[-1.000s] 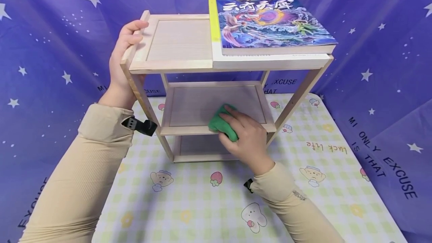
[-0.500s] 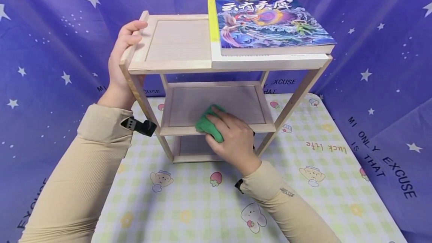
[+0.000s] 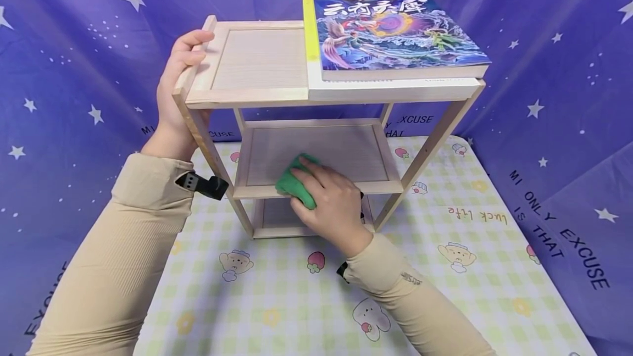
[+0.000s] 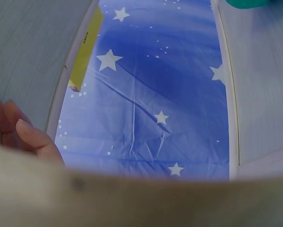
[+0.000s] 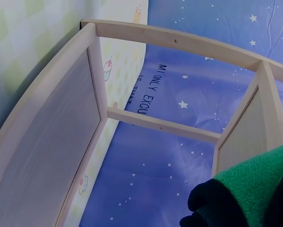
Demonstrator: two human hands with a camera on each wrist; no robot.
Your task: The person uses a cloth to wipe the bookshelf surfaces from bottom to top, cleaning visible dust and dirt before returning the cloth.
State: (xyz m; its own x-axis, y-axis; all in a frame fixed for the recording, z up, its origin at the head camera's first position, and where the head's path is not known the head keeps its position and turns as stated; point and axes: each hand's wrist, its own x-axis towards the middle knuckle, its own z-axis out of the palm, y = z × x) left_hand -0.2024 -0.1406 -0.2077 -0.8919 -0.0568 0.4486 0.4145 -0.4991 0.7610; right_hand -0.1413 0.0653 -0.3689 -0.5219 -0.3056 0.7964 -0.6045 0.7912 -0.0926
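Note:
A three-tier wooden shelf rack stands on the table. At its upper left end, my left hand grips the top board's raised side, fingers curled over the rim; the thumb shows beneath the board in the left wrist view. My right hand holds a bunched green cloth against the middle board, left of its centre and at the front edge. The cloth fills the lower right of the right wrist view. The palm hides part of the bottom board.
A blue illustrated book lies on a thicker white book with a yellow spine, both on the top board's right half. A checked cloth covers the table. A purple starry curtain surrounds it.
My right hand has slid the green cloth leftward along the middle board, from right of centre to left of it. My left hand keeps its grip on the rack.

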